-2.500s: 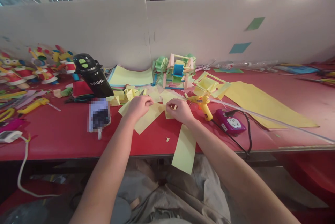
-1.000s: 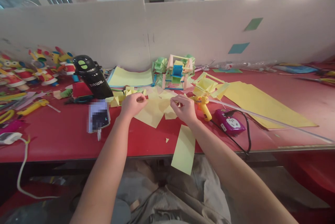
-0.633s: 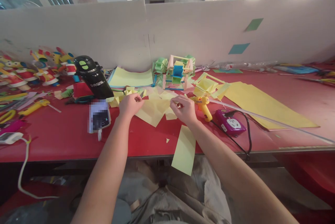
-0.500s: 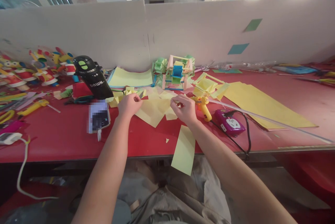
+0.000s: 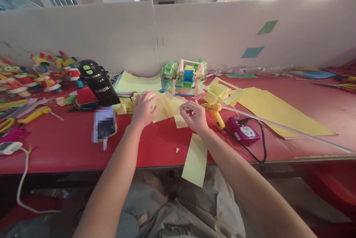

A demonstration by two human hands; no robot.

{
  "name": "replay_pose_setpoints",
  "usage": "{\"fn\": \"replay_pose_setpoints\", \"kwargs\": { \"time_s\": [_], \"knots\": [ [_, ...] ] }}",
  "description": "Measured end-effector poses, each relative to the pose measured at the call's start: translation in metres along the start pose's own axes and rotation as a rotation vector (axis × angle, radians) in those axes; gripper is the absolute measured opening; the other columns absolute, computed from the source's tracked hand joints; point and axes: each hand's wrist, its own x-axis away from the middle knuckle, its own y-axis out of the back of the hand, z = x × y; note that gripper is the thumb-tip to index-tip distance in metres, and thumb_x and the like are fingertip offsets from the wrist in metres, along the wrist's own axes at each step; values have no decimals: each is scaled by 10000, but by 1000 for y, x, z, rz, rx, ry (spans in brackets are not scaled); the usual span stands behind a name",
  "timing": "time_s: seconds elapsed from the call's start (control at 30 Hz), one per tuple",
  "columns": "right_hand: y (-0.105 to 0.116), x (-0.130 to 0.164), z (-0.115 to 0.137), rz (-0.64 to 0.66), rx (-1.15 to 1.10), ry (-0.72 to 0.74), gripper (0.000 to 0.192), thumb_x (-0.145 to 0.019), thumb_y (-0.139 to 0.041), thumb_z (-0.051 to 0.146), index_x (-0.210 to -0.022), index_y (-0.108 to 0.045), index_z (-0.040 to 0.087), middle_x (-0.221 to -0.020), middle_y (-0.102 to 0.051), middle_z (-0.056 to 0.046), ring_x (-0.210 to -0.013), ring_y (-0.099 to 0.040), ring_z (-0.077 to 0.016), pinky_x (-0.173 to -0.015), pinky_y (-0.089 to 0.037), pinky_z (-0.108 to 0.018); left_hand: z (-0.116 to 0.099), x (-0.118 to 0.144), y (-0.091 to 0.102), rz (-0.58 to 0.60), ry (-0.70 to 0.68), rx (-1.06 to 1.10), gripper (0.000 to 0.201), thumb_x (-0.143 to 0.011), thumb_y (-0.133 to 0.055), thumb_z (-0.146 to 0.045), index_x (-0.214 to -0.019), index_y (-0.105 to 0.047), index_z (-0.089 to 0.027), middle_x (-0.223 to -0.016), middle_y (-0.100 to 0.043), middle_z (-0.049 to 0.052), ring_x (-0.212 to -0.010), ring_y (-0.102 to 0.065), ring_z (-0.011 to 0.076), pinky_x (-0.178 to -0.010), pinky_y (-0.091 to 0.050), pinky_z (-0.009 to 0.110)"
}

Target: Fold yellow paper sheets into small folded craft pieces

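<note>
A thin sheet of yellow paper lies between my two hands, bent up and blurred in its middle. My left hand is open over its left side, fingers spread and palm down. At the right edge of the sheet, my right hand is closed in a pinch on the paper. A smaller piece of yellow paper lies under the sheet, near the right fingers. Close to my right hand lies a yellow glue gun. Under the right wrist, a pale yellow paper strip hangs over the table edge.
Behind my hands stands a small stick frame with a blue seat. A black bottle and a phone are on the left. Right of the glue gun are a purple power socket and yellow sheets.
My left hand has opened from a pinch and moved slightly right over the sheet. The sheet's near corner has lifted away from me. My right hand has barely moved.
</note>
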Motion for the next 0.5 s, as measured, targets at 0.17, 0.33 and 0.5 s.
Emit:
{"fn": "replay_pose_setpoints", "kwargs": {
  "time_s": [0.17,0.33,0.5],
  "knots": [
    [-1,0,0,58,-38,11,130,-848,-565,234,-742,-634,207,-719,-619,-33,-631,-531,-145,-560,-465,-278,-19,2,-4,113,-126,4,332,-939,-496,-304,-1251,-605,-276,-1493,-511,55,-1471,-309,310,-1213,-70,614],
    [-2,1,1,168,-56,8,146,-858,-548,242,-782,-668,209,-791,-668,-44,-673,-578,-147,-575,-470,-271,-30,1,-12,142,-202,71,313,-970,-461,-289,-1254,-591,-269,-1317,-643,55,-1366,-453,250,-1223,-144,516],
    [-2,1,0,172,-29,-8,136,-823,-550,207,-749,-664,206,-753,-659,-32,-635,-556,-137,-572,-458,-267,-27,-3,-15,127,-250,51,251,-971,-438,-249,-914,-682,-246,-961,-698,45,-1009,-600,226,-1071,-367,419]
  ]
}}
